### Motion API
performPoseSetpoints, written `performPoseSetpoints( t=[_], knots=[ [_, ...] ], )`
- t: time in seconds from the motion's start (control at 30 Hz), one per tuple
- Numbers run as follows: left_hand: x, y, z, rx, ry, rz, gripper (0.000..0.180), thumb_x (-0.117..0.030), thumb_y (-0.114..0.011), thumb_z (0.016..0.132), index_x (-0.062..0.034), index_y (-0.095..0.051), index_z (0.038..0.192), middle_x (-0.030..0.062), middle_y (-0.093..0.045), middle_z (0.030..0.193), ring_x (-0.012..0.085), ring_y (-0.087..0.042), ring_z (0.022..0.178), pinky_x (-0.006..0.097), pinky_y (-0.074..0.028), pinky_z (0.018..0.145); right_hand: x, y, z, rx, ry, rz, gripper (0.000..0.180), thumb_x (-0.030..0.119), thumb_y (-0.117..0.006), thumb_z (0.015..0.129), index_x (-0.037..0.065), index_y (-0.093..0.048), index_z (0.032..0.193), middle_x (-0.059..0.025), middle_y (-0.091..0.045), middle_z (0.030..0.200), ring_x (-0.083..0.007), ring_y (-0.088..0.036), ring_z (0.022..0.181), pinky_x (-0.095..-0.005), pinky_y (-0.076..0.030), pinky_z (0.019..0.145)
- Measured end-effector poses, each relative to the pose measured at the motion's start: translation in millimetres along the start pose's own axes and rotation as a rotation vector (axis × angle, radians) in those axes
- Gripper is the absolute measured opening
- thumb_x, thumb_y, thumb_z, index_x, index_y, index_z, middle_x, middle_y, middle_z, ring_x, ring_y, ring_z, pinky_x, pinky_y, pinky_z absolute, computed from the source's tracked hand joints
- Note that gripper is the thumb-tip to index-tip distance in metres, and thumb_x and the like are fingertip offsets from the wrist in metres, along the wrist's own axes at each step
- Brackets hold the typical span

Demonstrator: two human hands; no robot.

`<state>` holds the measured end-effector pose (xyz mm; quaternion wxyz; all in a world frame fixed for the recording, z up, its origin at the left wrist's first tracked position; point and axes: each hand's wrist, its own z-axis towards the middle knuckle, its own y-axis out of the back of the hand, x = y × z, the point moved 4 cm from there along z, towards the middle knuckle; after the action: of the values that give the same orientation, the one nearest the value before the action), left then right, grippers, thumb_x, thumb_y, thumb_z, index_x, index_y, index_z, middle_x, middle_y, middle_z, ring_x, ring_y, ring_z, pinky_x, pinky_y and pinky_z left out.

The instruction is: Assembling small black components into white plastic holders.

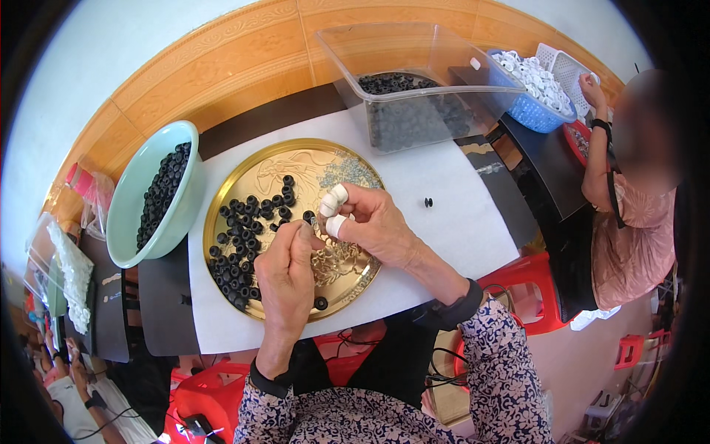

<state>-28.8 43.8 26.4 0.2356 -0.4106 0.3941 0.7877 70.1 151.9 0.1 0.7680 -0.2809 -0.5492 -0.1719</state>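
Both my hands meet over a round gold tray (342,300) with a raised pattern. My left hand (285,274) is closed, thumb and forefinger pressed together; what they grip is hidden. My right hand (381,226) has white tape on its thumb and forefinger, which curl toward each other; anything between them is too small to make out. A black ring-like piece (308,216) shows between the hands, and I cannot tell if it is held. Many small black spool-shaped pieces (240,255) cover the tray's left side. Small clear pieces (347,174) lie at its far right.
Left stands a pale green basin (118,214) of black pieces; behind the tray, a clear plastic bin (410,133) holds more. One black piece (428,202) lies on the white sheet (473,229). Far right are a blue basket (543,118) of white parts and a seated person (629,207).
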Motion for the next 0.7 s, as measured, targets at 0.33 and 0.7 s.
performPoseSetpoints(
  t=[0.33,0.7],
  knots=[
    [6.5,-0.5,0.9,-0.032,0.022,-0.133,0.018,0.0,-0.053,0.087,0.0006,-0.057,0.105,0.0075,-0.062,0.074,0.0081,-0.055,0.065,0.024,-0.044,0.059,1.5,-5.2,1.3,0.014,0.013,0.043,0.014,0.001,-0.059,0.08,0.003,-0.061,0.094,0.0014,-0.062,0.082,-0.001,-0.055,0.071,-0.0173,-0.044,0.059],
    [11.9,-3.1,0.6,0.111,0.114,-0.413,0.017,-0.001,-0.05,0.092,0.0041,-0.056,0.107,0.0045,-0.062,0.093,0.0083,-0.058,0.084,0.023,-0.047,0.076,-1.6,-2.5,0.6,-0.01,0.0,-0.002,0.012,0.005,-0.061,0.081,0.004,-0.062,0.092,0.0025,-0.061,0.078,0.0008,-0.051,0.062,-0.0162,-0.04,0.05]
  ],
)
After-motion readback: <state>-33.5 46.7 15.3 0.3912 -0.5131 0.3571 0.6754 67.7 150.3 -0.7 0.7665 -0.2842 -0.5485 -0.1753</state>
